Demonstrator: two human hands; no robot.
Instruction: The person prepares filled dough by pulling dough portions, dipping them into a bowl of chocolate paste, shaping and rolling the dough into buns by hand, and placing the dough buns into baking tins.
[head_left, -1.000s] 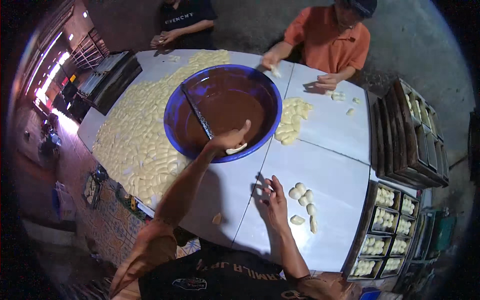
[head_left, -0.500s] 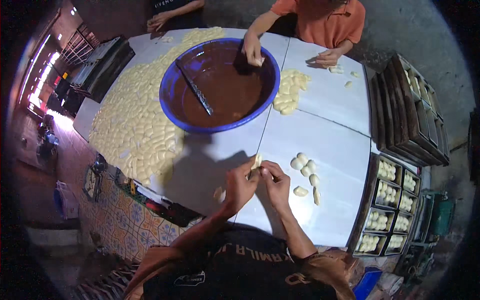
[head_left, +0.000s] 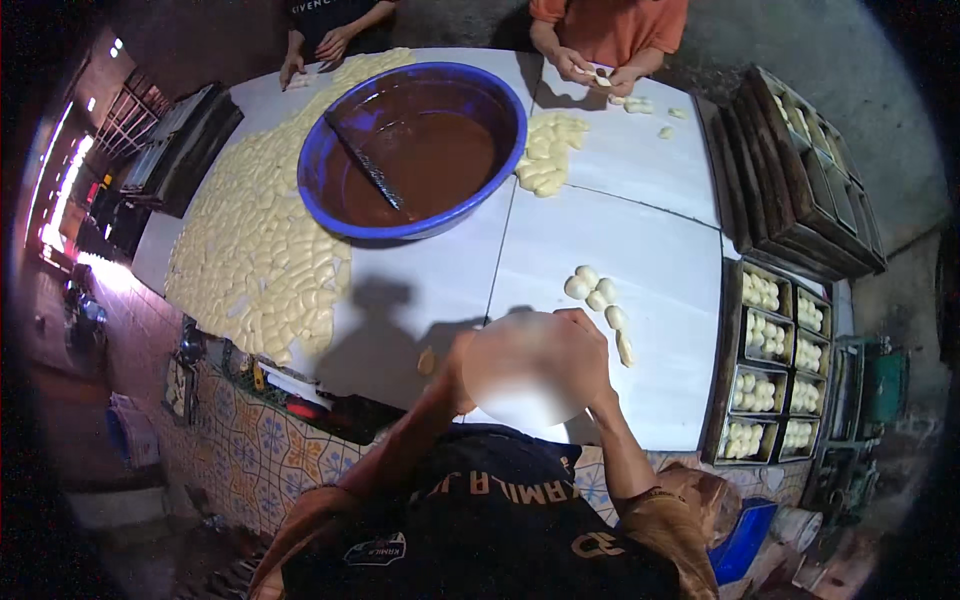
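Observation:
My left hand (head_left: 455, 372) and my right hand (head_left: 588, 355) are close together low over the near white table. A blurred patch covers their fingers and whatever is between them. Just beyond my right hand lie several pale dough balls (head_left: 598, 295) and an elongated piece (head_left: 625, 348). A small piece (head_left: 426, 358) lies left of my left hand. Farther away stands a blue basin (head_left: 310, 200) of brown paste (head_left: 440, 160), with a long dark tool (head_left: 365, 165) leaning inside. Many flattened dough pieces (head_left: 250, 240) cover the table's left part; a smaller cluster (head_left: 550, 150) is right of the basin.
Across the table, an orange-shirted co-worker (head_left: 610, 25) holds dough in both hands; another co-worker's hands (head_left: 332, 45) are at top left. Dark stacked pans (head_left: 760, 170) and divided tins of dough balls (head_left: 757, 388) line the right edge. Another dark stack (head_left: 195, 145) stands at left.
My left hand came back from the basin with a pale piece to meet my right hand. The orange-shirted co-worker's hand left the basin and joined the other. The view shifted slightly.

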